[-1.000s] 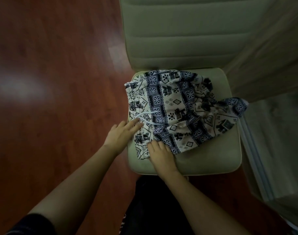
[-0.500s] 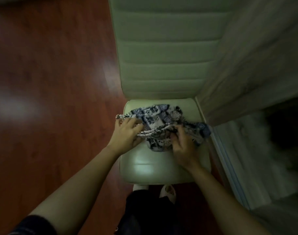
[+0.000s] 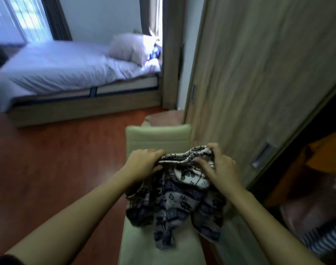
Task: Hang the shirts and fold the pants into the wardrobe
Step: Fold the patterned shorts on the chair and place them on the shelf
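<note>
Above the chair seat (image 3: 140,243), fingers (image 3: 155,152) of the left hand (image 3: 142,161) and of the right hand (image 3: 220,168) are clamped on the bunched top edge of the patterned pants (image 3: 174,203), hung between them. Just right, the wardrobe door (image 3: 259,73) is noted; the bed (image 3: 58,69) beyond.

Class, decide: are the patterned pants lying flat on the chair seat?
No; the left hand and right hand grip the patterned pants by the top, hanging bunched over the chair.

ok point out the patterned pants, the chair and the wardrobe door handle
patterned pants (image 3: 179,203): head view, on the middle of the hanging cloth
chair (image 3: 155,139): head view, on the top of its backrest
wardrobe door handle (image 3: 261,155): head view, on the middle of the recessed pull
</note>
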`<action>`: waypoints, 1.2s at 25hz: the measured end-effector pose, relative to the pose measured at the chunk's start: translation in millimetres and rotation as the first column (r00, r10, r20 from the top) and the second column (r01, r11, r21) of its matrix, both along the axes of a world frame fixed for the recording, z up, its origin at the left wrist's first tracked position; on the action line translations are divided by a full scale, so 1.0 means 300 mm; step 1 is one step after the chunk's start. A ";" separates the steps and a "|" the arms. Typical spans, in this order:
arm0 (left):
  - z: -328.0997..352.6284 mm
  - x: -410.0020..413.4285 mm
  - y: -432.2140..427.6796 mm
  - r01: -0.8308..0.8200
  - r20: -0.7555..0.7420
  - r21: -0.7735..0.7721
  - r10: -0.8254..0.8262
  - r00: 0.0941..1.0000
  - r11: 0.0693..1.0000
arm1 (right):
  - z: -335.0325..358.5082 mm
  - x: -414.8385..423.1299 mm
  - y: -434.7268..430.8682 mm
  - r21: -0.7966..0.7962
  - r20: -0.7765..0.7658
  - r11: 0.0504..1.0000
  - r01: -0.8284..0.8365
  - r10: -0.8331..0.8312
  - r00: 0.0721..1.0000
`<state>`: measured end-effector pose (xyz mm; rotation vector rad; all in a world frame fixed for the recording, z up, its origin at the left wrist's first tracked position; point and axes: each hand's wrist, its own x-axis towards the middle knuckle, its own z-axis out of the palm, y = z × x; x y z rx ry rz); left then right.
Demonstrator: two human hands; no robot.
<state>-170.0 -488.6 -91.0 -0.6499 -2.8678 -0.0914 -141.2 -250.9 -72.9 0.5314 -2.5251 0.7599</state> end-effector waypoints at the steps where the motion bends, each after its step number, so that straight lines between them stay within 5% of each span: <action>1: 0.105 -0.001 0.021 -0.017 0.024 -0.042 0.018 1.000 0.999 | 0.078 -0.006 0.015 -0.061 -0.036 0.998 0.002 -0.004 0.999; 7: 0.394 -0.011 0.014 -0.063 0.079 0.071 0.057 0.995 0.995 | 0.374 -0.024 0.118 -0.267 -0.241 0.958 0.106 -0.172 0.955; 13: 0.428 0.027 -0.056 -0.010 0.112 0.357 -0.032 0.993 0.934 | 0.370 -0.051 0.269 -0.297 -0.137 0.950 0.095 -0.141 0.980; 15: 0.499 0.058 -0.067 -0.017 0.124 0.619 -0.076 0.989 0.785 | 0.376 -0.051 0.298 -0.440 -0.038 0.894 0.084 -0.112 0.993; 17: 0.551 0.102 -0.060 -0.025 0.160 0.839 -0.203 0.966 0.543 | 0.383 -0.030 0.316 -0.510 -0.023 0.859 0.048 -0.069 0.997; 20: 0.556 0.126 -0.064 -0.071 0.181 0.927 -0.273 0.945 0.369 | 0.395 0.002 0.330 -0.452 -0.036 0.891 -0.031 0.016 0.999; 26: 0.552 0.146 -0.053 -0.058 0.214 0.869 -0.269 0.939 0.491 | 0.427 -0.005 0.348 -0.561 -0.020 0.825 -0.067 0.067 0.998; 30: 0.547 0.157 -0.109 -0.076 0.281 0.913 -0.482 0.830 0.400 | 0.397 0.027 0.336 -0.531 -0.053 0.828 -0.177 0.176 0.983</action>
